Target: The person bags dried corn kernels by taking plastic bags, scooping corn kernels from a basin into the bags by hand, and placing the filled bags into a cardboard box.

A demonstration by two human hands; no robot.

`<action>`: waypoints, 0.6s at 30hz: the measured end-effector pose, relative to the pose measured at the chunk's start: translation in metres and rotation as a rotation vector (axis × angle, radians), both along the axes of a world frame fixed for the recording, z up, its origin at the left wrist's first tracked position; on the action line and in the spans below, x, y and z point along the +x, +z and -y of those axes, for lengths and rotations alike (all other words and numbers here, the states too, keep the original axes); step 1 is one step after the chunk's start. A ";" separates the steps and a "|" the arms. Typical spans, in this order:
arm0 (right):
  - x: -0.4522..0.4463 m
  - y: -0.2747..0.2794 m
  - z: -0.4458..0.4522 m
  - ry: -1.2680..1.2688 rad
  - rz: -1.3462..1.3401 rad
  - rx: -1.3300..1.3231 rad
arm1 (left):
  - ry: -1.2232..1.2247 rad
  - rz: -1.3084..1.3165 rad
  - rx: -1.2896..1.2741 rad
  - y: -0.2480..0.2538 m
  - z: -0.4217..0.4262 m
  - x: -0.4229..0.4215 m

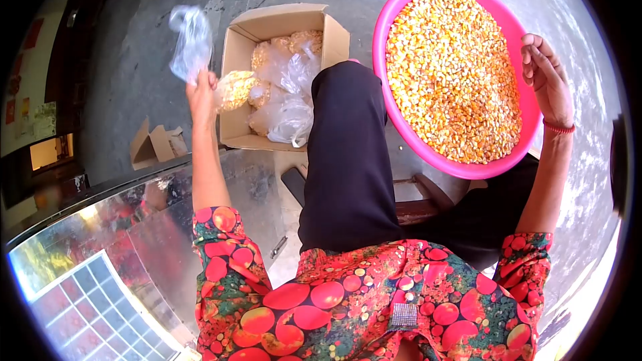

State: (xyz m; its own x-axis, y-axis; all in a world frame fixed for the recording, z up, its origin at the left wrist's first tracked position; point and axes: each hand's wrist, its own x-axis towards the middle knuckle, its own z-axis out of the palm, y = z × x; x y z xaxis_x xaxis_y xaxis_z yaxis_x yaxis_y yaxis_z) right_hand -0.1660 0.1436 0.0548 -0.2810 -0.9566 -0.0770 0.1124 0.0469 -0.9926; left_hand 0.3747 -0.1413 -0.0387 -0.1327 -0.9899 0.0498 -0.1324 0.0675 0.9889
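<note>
My left hand point(202, 87) is closed round the gathered neck of a clear plastic bag point(189, 43), whose loose end sticks up past my fingers. Yellow corn kernels point(235, 89) bulge in clear plastic just right of that hand, at the left wall of a cardboard box point(338, 40). Inside the box lie several knotted clear bags point(291, 70) of corn. A pink basin point(382, 73) heaped with loose corn kernels point(455, 77) is at the right. My right hand point(550, 83) is by the basin's right rim, fingers loosely bent, with nothing visible in them.
A dark phone point(293, 186) and a small metal tool point(279, 247) lie left of my leg. Torn cardboard point(159, 144) sits on the grey floor point(147, 47). A shiny reflective panel point(167, 234) spans the lower left. Part of a wooden stool point(424, 204) shows between my legs.
</note>
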 end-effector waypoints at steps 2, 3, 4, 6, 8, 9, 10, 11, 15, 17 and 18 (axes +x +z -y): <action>0.003 -0.003 0.003 -0.007 0.007 0.020 | 0.082 0.181 0.055 -0.042 0.003 0.034; 0.005 -0.005 0.004 -0.015 0.018 0.034 | 0.162 0.366 0.105 -0.066 0.003 0.052; 0.006 -0.007 0.006 -0.013 0.015 0.040 | 0.132 0.571 0.119 -0.098 0.004 0.071; 0.008 -0.013 0.009 -0.015 0.005 0.089 | -0.048 0.631 0.120 -0.147 -0.020 0.077; 0.008 -0.017 0.009 -0.001 -0.004 0.107 | -0.187 0.688 0.364 -0.170 -0.043 0.064; 0.008 -0.019 0.010 0.012 -0.011 0.115 | -0.279 0.845 0.405 -0.173 -0.053 0.056; 0.009 -0.020 0.011 0.014 -0.012 0.120 | -0.373 1.001 0.442 -0.172 -0.058 0.050; 0.010 -0.020 0.010 0.006 -0.015 0.135 | -0.375 0.998 0.447 -0.170 -0.058 0.046; 0.014 -0.020 0.009 -0.006 -0.002 0.171 | 0.055 1.122 0.195 -0.169 -0.037 0.033; 0.016 -0.023 0.008 -0.006 0.002 0.168 | 0.071 1.035 0.300 -0.175 -0.013 0.038; 0.017 -0.025 0.007 0.003 0.008 0.167 | 0.059 1.031 0.298 -0.187 -0.002 0.041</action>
